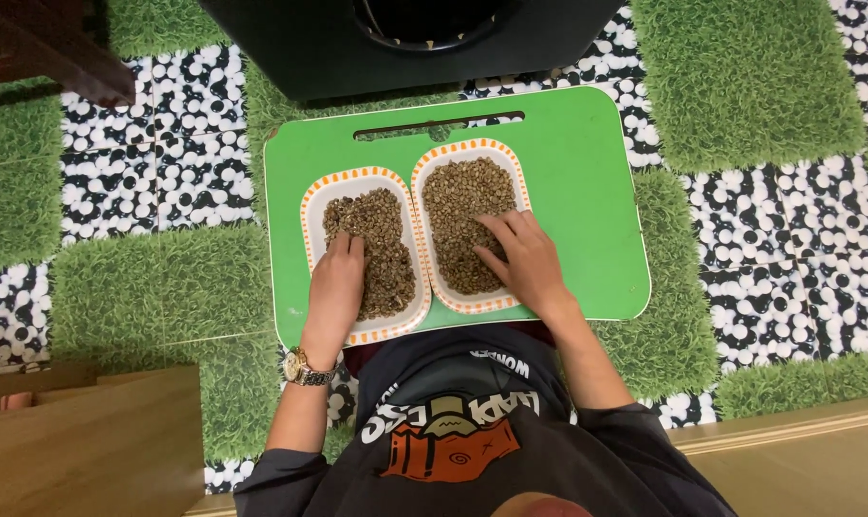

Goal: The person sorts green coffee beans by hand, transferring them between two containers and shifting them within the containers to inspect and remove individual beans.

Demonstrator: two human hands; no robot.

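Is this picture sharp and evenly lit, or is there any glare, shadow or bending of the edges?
Head view: light is soft and even, no glare on the green tray; both hands and the beans look sharp; faint shadows only under the hands; the black container is dark, and edges bow slightly.

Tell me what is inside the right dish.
The right dish holds small brownish-green beans. The right hand rests flat on them, covering part of the pile; the dish floor under the beans and hand cannot be seen.

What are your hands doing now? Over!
Left hand flat in left tray of beans. Right hand spread in right tray. Green board underneath, nothing blocking.
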